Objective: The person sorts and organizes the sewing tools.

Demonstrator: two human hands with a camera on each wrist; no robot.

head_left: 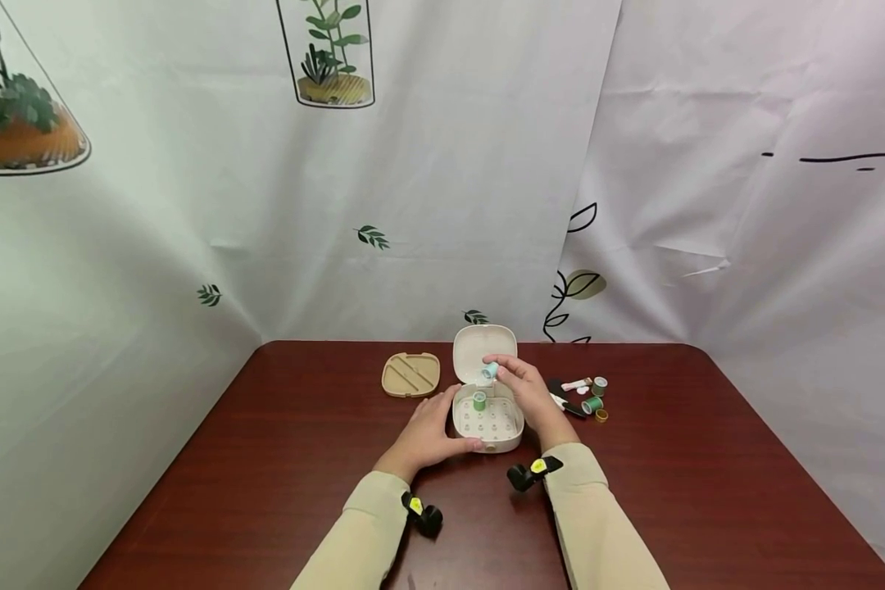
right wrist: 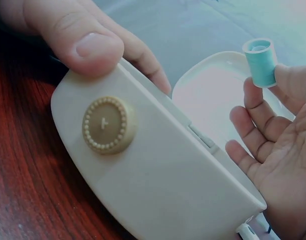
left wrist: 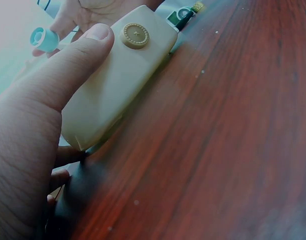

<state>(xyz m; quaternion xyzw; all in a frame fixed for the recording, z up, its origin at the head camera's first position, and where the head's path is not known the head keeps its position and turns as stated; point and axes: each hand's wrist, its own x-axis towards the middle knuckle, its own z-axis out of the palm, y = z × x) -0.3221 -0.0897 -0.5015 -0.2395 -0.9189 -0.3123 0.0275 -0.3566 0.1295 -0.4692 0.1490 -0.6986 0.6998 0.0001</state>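
A cream sewing box [head_left: 503, 438] stands open on the dark red table [head_left: 708, 492], its lid [head_left: 484, 348] upright behind it. My left hand [head_left: 450, 433] grips the box's front left corner, with the thumb [left wrist: 68, 65] lying over the front wall by the round button [left wrist: 135, 35]. My right hand [head_left: 497, 373] pinches a light blue thread spool [head_left: 489, 371] at its fingertips, just above the back of the box. In the right wrist view that light blue spool [right wrist: 260, 61] hovers in front of the lid [right wrist: 218, 100]. A green spool [head_left: 479, 401] stands on a peg inside the box.
A tan inner tray [head_left: 410, 374] lies left of the box. To the right of the box lie loose spools [head_left: 595, 395], a small gold thimble-like piece [head_left: 601, 415] and a dark tool [head_left: 566, 401]. White printed curtains close off the table's far side and its left.
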